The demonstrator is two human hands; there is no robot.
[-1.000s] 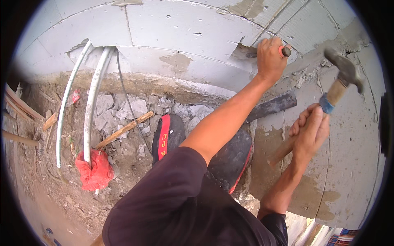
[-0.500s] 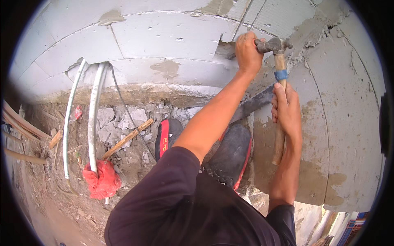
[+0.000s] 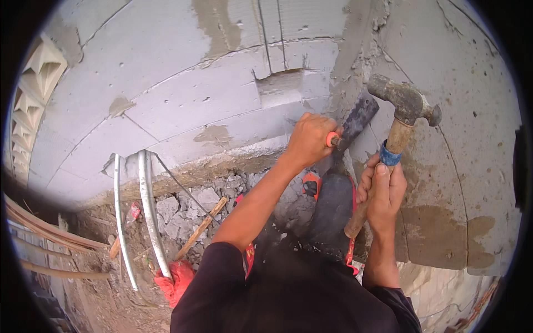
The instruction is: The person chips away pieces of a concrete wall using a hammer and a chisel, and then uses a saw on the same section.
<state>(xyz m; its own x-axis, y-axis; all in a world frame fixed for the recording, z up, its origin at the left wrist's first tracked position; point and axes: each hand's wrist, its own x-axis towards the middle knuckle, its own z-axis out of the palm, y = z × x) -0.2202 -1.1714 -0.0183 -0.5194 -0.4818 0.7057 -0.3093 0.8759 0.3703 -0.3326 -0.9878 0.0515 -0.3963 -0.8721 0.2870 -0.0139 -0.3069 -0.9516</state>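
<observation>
My left hand (image 3: 312,140) is closed around a chisel (image 3: 334,140) with an orange collar at its end; the blade is hidden behind the fist. This hand is in front of the pale block wall, just below a rectangular recess (image 3: 278,87) cut into it. In my right hand (image 3: 383,191) is a hammer (image 3: 410,105) held upright, its dark metal head well above and to the right of my left fist. Blue tape (image 3: 390,155) wraps the wooden handle below the head. Hammer and chisel are apart.
A dark narrow board (image 3: 360,119) leans in the wall corner. My shoe (image 3: 331,208) stands beside broken block rubble (image 3: 205,200). At left, white pipes (image 3: 149,211) rise into the wall near a wooden stick (image 3: 202,227) and a red plastic bag (image 3: 176,283).
My left hand has come down out of the recess with the chisel. The hammer head has moved away from that fist. The view has shifted, showing more wall above.
</observation>
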